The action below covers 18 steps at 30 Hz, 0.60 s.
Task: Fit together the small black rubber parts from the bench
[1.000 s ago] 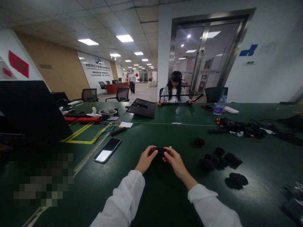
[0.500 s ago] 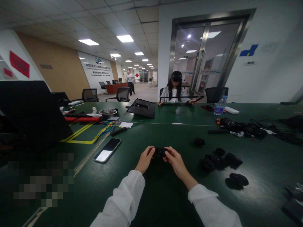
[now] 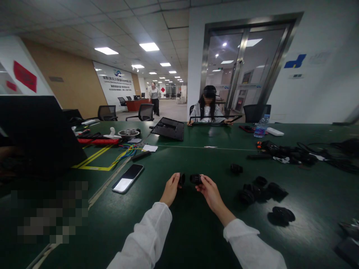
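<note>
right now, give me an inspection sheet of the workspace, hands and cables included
Surface: dark green tabletop, pale seam at left
Job's things: black ring-shaped part and black ribbed cylindrical part, held apart
Clutter: smartphone left of the hands; loose black parts, water bottle to the right; metal bowl farther left
Hands: left hand grips the ring-shaped part; right hand the cylindrical one
Cables: multicoloured wires beyond the smartphone; black cables at far right
Surroundings: person seated opposite; another standing in the background
</note>
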Each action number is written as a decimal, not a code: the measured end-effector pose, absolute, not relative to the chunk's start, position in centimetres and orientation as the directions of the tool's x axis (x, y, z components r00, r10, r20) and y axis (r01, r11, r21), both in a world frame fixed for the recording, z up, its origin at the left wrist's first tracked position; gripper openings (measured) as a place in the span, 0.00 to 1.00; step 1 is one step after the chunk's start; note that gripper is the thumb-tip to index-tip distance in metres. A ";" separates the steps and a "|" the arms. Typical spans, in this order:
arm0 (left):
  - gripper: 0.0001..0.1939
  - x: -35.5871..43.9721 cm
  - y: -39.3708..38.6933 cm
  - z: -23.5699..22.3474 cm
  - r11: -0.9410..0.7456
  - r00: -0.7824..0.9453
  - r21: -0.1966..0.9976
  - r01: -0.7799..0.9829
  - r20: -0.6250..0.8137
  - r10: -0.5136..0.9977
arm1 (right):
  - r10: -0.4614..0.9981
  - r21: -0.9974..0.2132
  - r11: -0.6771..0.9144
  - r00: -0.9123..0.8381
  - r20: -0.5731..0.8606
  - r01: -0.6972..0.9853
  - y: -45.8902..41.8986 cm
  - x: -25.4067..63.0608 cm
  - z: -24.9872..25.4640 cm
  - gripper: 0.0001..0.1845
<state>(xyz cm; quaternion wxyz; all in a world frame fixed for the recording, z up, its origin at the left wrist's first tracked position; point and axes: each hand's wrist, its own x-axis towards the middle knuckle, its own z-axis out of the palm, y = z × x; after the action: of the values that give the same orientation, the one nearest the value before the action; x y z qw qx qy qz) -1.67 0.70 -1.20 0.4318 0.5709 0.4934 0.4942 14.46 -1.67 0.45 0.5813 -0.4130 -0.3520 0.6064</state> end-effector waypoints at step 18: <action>0.23 -1.7 1.2 -1.6 -0.099 -0.041 0.989 -0.108 0.095 0.995 | 0.986 -0.803 -0.063 0.089 -0.144 -0.593 -1.4 14.6 0.5 0.13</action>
<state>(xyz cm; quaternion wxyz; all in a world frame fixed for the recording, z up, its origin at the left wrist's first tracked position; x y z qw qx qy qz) -1.73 1.23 -1.60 0.4929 0.4865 0.4554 0.5595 14.65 -1.39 0.47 0.6334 -0.3788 -0.2591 0.6230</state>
